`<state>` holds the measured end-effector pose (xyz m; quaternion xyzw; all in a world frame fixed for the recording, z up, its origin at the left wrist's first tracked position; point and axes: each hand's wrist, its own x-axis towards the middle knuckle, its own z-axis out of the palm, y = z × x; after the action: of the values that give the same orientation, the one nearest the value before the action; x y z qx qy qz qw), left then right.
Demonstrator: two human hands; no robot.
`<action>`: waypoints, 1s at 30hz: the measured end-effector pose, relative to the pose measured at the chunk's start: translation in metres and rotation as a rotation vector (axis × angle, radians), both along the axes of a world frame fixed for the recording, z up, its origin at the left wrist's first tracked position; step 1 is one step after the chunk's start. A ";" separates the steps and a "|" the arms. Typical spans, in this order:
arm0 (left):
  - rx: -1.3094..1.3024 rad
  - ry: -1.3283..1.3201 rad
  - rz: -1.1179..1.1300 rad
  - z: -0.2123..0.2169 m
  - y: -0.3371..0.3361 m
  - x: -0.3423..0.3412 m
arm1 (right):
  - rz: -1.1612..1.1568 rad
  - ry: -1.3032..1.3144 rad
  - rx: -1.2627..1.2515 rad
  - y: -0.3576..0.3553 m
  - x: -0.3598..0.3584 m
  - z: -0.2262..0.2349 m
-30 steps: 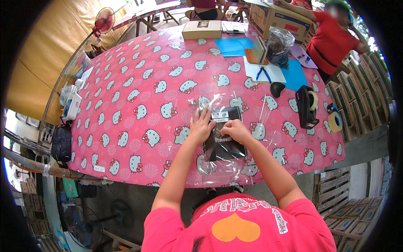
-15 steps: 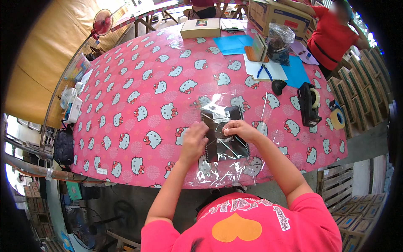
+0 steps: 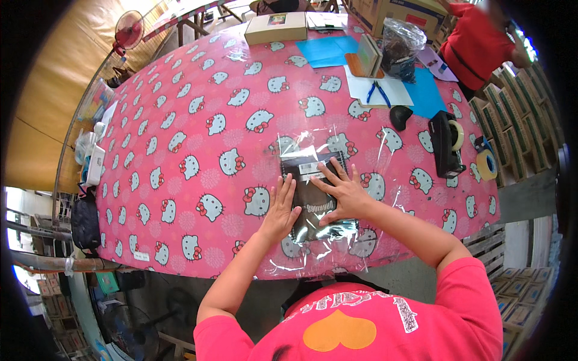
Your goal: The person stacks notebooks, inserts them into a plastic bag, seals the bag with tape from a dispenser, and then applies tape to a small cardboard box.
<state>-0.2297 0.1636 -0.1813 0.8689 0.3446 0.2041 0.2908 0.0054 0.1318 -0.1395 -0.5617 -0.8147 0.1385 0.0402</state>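
Note:
A black spiral-bound notebook (image 3: 310, 198) lies on the pink table beneath a larger sheet of clear plastic film (image 3: 319, 253), whose loose edges spread out around it. My left hand (image 3: 280, 207) rests flat along the notebook's left edge, fingers stretched out. My right hand (image 3: 346, 195) lies spread over the notebook's right half, its fingertips close to a white barcode label (image 3: 309, 168). Neither hand grips anything; both press on the plastic. Whether the film wraps under the notebook is hidden.
A black tape dispenser (image 3: 442, 144) and a tape roll (image 3: 485, 163) stand at the right. Blue-handled pliers (image 3: 378, 93), a black rounded object (image 3: 400, 117) and a cardboard box (image 3: 276, 29) lie farther back. A person in red (image 3: 478, 45) stands at the far right.
My right hand has gone from pinched fingers to lying spread on the notebook. The left hand has settled flat along its left edge. The view has shifted slightly.

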 end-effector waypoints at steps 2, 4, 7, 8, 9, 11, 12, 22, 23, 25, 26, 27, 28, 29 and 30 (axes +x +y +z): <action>0.005 0.019 -0.012 0.001 0.001 0.002 | -0.022 -0.021 -0.023 0.000 -0.008 0.003; 0.034 0.078 -0.025 0.003 0.001 0.003 | -0.038 -0.048 -0.035 0.001 -0.015 0.008; 0.060 0.168 -0.015 0.009 0.001 0.007 | -0.061 -0.076 -0.020 0.002 -0.021 0.003; 0.081 0.225 -0.011 0.012 0.001 0.008 | -0.071 -0.071 -0.018 0.002 -0.022 0.005; 0.117 0.252 0.009 0.010 0.002 0.011 | -0.075 -0.072 -0.031 0.003 -0.023 0.005; 0.135 0.399 -0.021 0.028 0.003 0.024 | -0.091 -0.076 -0.055 0.005 -0.022 0.007; 0.145 0.472 -0.037 0.036 0.004 0.032 | -0.100 -0.078 -0.066 0.004 -0.022 0.009; 0.127 0.466 0.006 0.035 0.012 0.052 | 0.099 0.084 0.078 -0.092 -0.024 0.009; 0.112 0.473 0.002 0.041 0.010 0.056 | 0.165 0.110 0.015 -0.109 -0.009 0.018; 0.096 0.497 0.009 0.046 0.008 0.055 | -0.120 0.366 0.415 -0.101 0.065 0.009; 0.067 0.480 0.017 0.044 0.007 0.051 | -0.381 0.554 0.549 -0.091 0.108 0.016; 0.077 0.496 0.026 0.043 0.007 0.049 | -0.795 0.526 0.554 -0.091 0.150 0.026; 0.092 0.517 0.033 0.043 0.007 0.048 | -0.899 1.018 0.616 -0.084 0.198 0.032; 0.098 0.512 0.009 0.046 0.006 0.055 | -1.026 0.491 0.941 -0.092 0.266 0.017; 0.107 0.505 -0.016 0.049 0.007 0.063 | -1.172 0.437 0.889 -0.108 0.323 0.002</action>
<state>-0.1663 0.1707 -0.1322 0.9091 0.3883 -0.0038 0.1508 0.3284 0.0243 -0.1371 -0.7926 -0.3362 -0.1383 0.4894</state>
